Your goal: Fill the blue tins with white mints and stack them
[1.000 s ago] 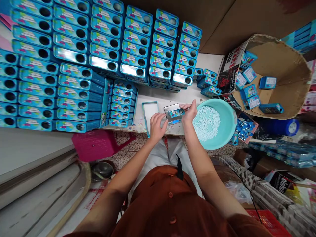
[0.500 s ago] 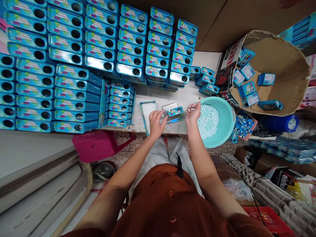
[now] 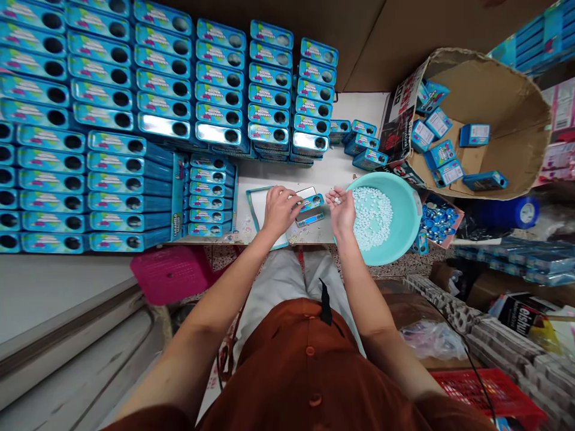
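My left hand (image 3: 279, 209) is just left of a blue tin (image 3: 311, 202), with its fingers drawn together on what looks like a small white candy (image 3: 299, 203). The tin lies with its printed face up on a small digital scale (image 3: 311, 219), whose lit display faces me. My right hand (image 3: 342, 211) is turned palm up at the left rim of a turquoise basin (image 3: 411, 224). A few white candies (image 3: 336, 201) rest in its cupped fingers. More loose white candies (image 3: 375, 209) cover much of the basin's bottom.
Stacked blue tins (image 3: 220, 99) fill the left and back of the table. A shallow open tray (image 3: 256, 206) lies beneath my left hand. At the right are a cardboard box (image 3: 507, 108) holding several tins and a smaller box of shiny blue lids (image 3: 438, 221). A pink stool (image 3: 168, 275) stands below.
My left hand has drawn back left from over the tin and its fingers have closed together. My right hand has turned its palm up and opened somewhat, showing the candies. The camera view has shifted.
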The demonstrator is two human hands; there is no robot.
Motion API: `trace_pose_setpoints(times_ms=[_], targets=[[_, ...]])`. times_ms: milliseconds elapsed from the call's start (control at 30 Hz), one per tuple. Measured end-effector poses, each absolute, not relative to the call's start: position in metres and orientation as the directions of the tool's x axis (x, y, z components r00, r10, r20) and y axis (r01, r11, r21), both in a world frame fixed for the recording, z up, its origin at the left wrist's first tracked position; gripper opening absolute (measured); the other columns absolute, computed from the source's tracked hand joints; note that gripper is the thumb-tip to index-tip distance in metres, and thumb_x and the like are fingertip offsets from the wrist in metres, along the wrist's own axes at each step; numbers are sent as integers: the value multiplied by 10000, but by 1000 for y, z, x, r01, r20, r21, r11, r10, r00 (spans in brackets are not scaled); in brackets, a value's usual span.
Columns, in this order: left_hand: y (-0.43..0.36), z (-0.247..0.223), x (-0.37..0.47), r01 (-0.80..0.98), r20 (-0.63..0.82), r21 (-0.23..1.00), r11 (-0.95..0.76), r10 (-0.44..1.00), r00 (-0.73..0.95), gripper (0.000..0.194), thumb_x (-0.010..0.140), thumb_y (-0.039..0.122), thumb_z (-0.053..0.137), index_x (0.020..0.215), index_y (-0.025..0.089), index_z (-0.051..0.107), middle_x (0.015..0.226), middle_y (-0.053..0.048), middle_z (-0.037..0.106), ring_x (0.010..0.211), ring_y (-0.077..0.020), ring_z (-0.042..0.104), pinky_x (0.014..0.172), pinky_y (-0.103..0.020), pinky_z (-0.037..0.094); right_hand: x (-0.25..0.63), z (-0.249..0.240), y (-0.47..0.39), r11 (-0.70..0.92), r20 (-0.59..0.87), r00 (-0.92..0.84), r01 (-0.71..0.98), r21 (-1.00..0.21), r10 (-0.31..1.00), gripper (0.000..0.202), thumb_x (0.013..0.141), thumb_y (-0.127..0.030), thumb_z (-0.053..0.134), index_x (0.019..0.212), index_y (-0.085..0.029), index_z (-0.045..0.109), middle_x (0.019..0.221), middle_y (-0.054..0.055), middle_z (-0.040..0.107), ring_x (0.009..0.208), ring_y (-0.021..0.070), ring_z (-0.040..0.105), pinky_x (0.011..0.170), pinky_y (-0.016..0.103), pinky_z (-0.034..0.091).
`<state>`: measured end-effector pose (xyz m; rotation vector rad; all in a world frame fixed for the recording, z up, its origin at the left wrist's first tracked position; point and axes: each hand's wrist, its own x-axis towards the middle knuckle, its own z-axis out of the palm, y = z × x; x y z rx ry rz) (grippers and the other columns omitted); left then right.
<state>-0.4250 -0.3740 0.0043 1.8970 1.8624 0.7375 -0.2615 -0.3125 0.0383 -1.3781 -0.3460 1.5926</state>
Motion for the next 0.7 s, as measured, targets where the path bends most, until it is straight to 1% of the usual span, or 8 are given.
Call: trace_pose_setpoints(times_ms=[133,233,367,433,567,633,700], targets=[[-371,5,-429,784,105,619,-55,994,-13,135,854,349,588,893,263,686,900,-45,668,986,-264,480,940,-470,352,-265,34,-311,-519,-635,105,-483,-706,766,351,910,-468,418,830,-184,609,795,29,620,789,124,627,828,284,518],[-371,7,-428,772,105,633,-60,994,-9,133,862,338,579,877,257,684,884,-48,674,969,-259,492,924,-466,352,-264,34,-309,-531,-658,108,-501,-683,745,333,910,-456,425,833,-185,602,831,38,632,828,133,634,876,305,511],[-365,13,-415,758,130,650,-52,991,-43,164,869,366,569,852,249,683,869,-48,673,956,-251,498,910,-453,357,-260,37,-311,-532,-648,80,-502,-683,757,367,922,-466,395,853,-177,610,890,54,649,876,139,643,910,320,499],[-359,14,-405,752,131,655,-66,991,-27,172,867,379,570,851,252,684,871,-46,668,959,-250,499,908,-450,359,-261,38,-313,-527,-635,73,-489,-695,769,402,925,-494,373,860,-178,613,894,56,654,886,144,646,915,329,497],[-352,12,-392,750,126,657,-80,992,-5,198,850,388,591,975,263,681,957,-56,650,1003,-260,488,918,-447,363,-268,37,-315,-503,-594,76,-453,-737,801,459,916,-548,349,860,-180,618,871,54,662,881,150,649,913,336,495],[-356,11,-392,742,131,668,-54,990,-46,240,859,390,577,1041,262,666,988,-64,639,1023,-260,481,923,-437,370,-271,35,-316,-485,-564,82,-420,-767,821,481,910,-567,341,863,-180,622,868,55,664,884,152,649,911,332,489],[-364,12,-396,727,131,687,-9,985,-112,243,875,384,554,1055,260,659,993,-66,635,1031,-254,480,930,-429,373,-274,33,-317,-470,-532,83,-367,-803,843,512,902,-593,324,867,-181,627,875,57,668,900,155,647,908,330,483]])
